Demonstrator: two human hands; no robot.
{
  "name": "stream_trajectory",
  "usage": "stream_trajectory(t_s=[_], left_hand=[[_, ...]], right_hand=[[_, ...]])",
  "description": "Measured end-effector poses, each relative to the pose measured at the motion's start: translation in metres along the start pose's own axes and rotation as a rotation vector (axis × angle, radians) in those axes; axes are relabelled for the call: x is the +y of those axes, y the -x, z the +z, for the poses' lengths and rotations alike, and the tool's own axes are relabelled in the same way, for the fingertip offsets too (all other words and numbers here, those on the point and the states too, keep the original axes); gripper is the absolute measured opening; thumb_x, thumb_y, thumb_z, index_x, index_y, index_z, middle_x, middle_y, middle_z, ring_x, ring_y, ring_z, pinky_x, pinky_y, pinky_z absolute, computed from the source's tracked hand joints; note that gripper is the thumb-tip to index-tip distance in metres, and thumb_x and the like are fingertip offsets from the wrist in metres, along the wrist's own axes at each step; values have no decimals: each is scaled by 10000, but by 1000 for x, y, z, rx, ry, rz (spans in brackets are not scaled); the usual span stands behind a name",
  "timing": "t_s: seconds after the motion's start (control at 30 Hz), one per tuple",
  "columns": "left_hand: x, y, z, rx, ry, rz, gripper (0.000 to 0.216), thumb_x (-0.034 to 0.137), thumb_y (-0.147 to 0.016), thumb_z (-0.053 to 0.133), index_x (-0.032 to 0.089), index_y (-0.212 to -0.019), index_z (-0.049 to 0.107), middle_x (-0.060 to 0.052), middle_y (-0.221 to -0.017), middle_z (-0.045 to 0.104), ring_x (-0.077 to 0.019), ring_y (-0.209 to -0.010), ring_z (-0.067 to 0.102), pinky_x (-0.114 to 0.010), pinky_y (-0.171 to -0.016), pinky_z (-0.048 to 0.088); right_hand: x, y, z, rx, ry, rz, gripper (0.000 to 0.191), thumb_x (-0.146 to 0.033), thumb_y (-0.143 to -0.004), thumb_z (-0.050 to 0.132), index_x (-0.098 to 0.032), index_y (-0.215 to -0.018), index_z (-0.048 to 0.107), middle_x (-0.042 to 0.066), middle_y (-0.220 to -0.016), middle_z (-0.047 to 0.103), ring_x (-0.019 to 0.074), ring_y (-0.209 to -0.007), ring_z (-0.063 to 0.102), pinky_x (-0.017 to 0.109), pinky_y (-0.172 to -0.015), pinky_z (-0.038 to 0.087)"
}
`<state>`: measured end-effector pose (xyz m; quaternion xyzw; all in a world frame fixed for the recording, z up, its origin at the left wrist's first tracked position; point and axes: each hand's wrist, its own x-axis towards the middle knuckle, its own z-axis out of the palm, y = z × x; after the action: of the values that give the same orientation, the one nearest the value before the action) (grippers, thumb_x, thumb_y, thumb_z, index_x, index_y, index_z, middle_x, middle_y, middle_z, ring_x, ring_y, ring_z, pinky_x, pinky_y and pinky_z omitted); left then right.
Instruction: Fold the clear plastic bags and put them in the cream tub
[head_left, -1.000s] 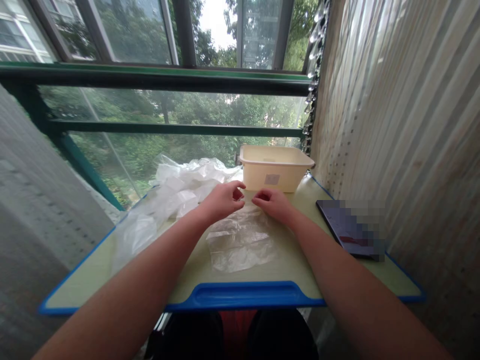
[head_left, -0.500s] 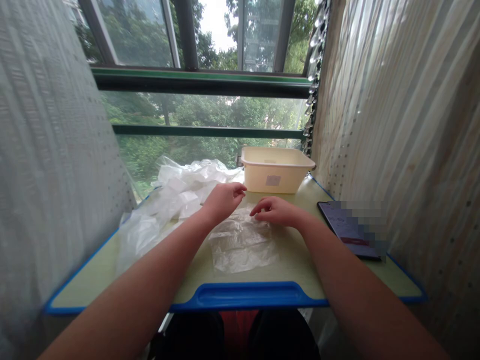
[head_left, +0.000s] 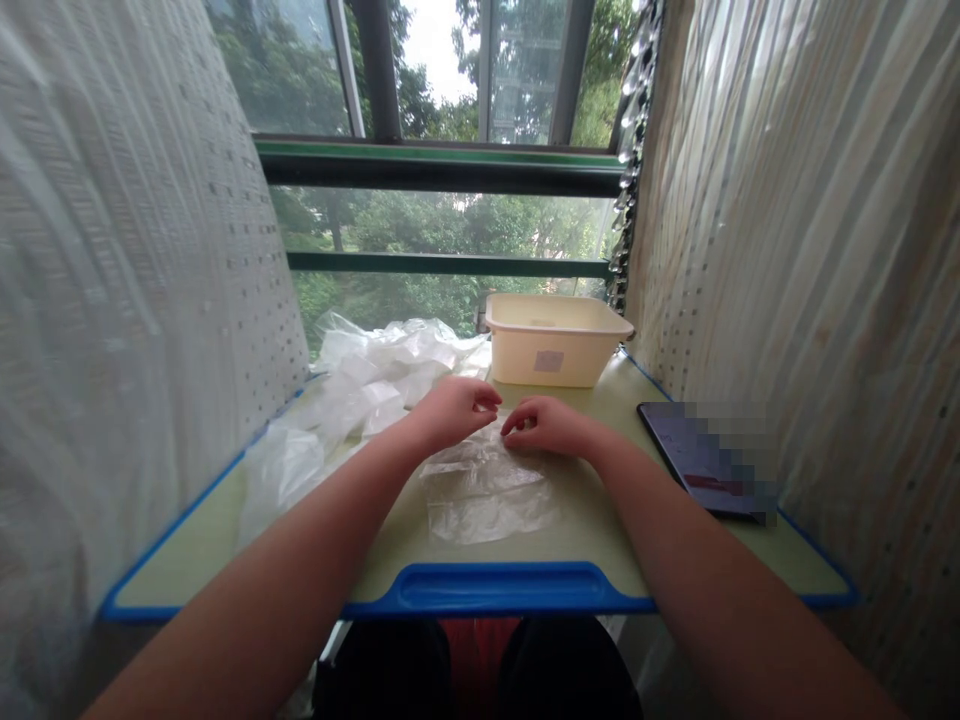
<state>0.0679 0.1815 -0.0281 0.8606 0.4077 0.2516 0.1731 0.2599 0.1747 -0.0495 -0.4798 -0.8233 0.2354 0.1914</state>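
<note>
Both hands meet at the far edge of a clear plastic bag (head_left: pixel 487 490) lying flat on the desk (head_left: pixel 600 540). Left hand (head_left: pixel 454 410) and right hand (head_left: pixel 547 425) each have curled fingers pinching that edge, equally near it. From them the bag runs toward 6 o'clock, its long axis pointing at the person; it looks thin, crinkled, see-through. A heap of similar bags (head_left: pixel 360 395) sits at 10 o'clock, a cream tub (head_left: pixel 551 345) at 12, a dark tablet (head_left: pixel 697 455) at 3.
</note>
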Motion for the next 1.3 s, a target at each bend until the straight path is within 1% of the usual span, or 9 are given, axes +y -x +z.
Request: stream_trajectory(t_s=[0.17, 0.27, 0.4, 0.53, 0.6, 0.73, 0.9, 1.1, 1.3], left_hand=[[5, 6, -1, -120, 40, -28, 334, 248, -706, 547, 178, -1024, 625, -31, -852, 697, -159, -768, 636, -242, -696, 488], [9, 8, -3, -181, 5, -23, 376, 291, -716, 540, 199, -1076, 601, -29, -894, 692, -164, -787, 630, -245, -692, 477], [18, 14, -8, -294, -114, 49, 306, 356, -764, 493, 239, -999, 650, -23, -891, 689, -172, -761, 618, -237, -647, 441], [24, 20, -10, -405, -214, 135, 276, 345, -807, 439, 232, -809, 691, -20, -722, 683, -159, -622, 590, -239, -581, 393], [24, 23, -9, -395, -232, 138, 263, 333, -808, 443, 239, -823, 689, -29, -720, 682, -168, -622, 589, -248, -580, 384], [20, 23, -7, -317, -190, 104, 271, 292, -793, 467, 260, -985, 656, -43, -834, 691, -191, -712, 607, -256, -609, 393], [21, 19, -8, -309, -163, 130, 272, 260, -800, 436, 231, -848, 702, -33, -781, 695, -166, -675, 597, -242, -624, 404], [22, 20, -9, -262, -176, 88, 262, 266, -774, 466, 237, -895, 696, -27, -803, 696, -168, -696, 602, -243, -627, 421], [18, 18, -6, -199, -145, 71, 288, 166, -746, 451, 226, -904, 684, -23, -831, 696, -166, -742, 612, -244, -667, 436]], right_hand=[[2, 2, -10, 69, -142, 67, 230, -283, -720, 557, -210, -867, 718, 14, -826, 683, 140, -719, 573, 223, -649, 416], [1, 3, -12, 97, -166, 86, 235, -270, -724, 548, -209, -877, 716, 11, -835, 693, 146, -743, 587, 222, -661, 424], [0, 4, -9, 60, -151, 89, 229, -252, -693, 571, -194, -855, 722, 13, -802, 691, 138, -708, 583, 208, -628, 420], [1, 3, -7, 42, -117, 82, 230, -239, -669, 586, -188, -843, 727, 14, -760, 677, 124, -657, 554, 202, -588, 402], [2, 3, -5, 25, -100, 86, 238, -248, -668, 589, -195, -856, 725, 11, -727, 664, 118, -628, 536, 203, -562, 387], [3, 2, -1, 8, -50, 82, 234, -279, -655, 616, -203, -848, 724, 6, -674, 634, 114, -597, 509, 206, -535, 361], [1, 2, 1, -20, -18, 29, 210, -298, -650, 625, -213, -814, 725, 0, -677, 620, 113, -609, 510, 207, -553, 364], [-2, 2, 4, -25, -44, 46, 220, -287, -649, 623, -201, -828, 718, -4, -683, 615, 104, -592, 504, 201, -538, 358], [-1, 1, 5, -45, -55, 71, 214, -289, -632, 645, -208, -815, 719, -8, -682, 613, 104, -602, 513, 195, -549, 368]])
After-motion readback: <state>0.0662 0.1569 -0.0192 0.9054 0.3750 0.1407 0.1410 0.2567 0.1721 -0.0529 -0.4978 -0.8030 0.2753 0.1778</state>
